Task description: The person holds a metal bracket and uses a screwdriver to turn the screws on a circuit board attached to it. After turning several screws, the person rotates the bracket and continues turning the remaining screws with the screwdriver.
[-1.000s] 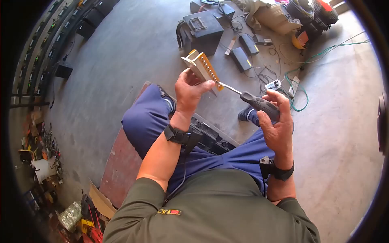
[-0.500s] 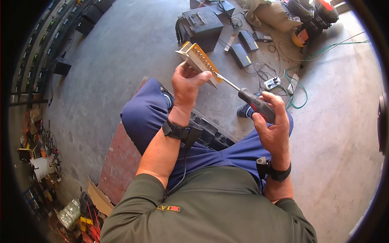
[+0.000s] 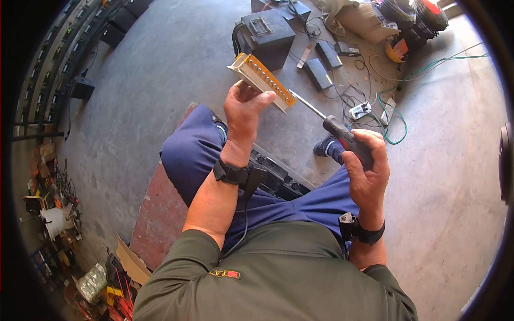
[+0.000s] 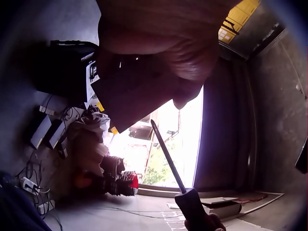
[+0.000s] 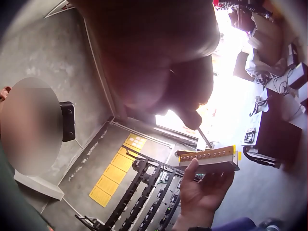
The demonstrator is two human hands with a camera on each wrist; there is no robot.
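My left hand (image 3: 243, 115) holds up a metal bracket with a yellow terminal strip (image 3: 269, 79). Its thumb lies along the near side, with the fingers partly hidden beneath. A row of round screw heads runs along the strip, plain also in the right wrist view on the terminal strip (image 5: 207, 155). Between thumb and fingers, my right hand (image 3: 369, 168) grips a screwdriver (image 3: 347, 140) by its black and red handle. The screwdriver's tip sits close beside the strip's right end. From the left wrist, the bracket (image 4: 130, 91) looks dark and the screwdriver (image 4: 168, 159) points up toward it.
Beyond the hands, a black case (image 3: 265, 40) stands on the concrete floor. Right of it lie black power bricks (image 3: 318, 74), tangled cables and a white power strip (image 3: 388, 111). A black tray-like part (image 3: 276, 176) is between the legs, and racks (image 3: 59, 59) line the left.
The screwdriver tip was at the strip's screws and now sits off its right end. My right hand has drawn back rightward; the left hand has shifted slightly left with the bracket.
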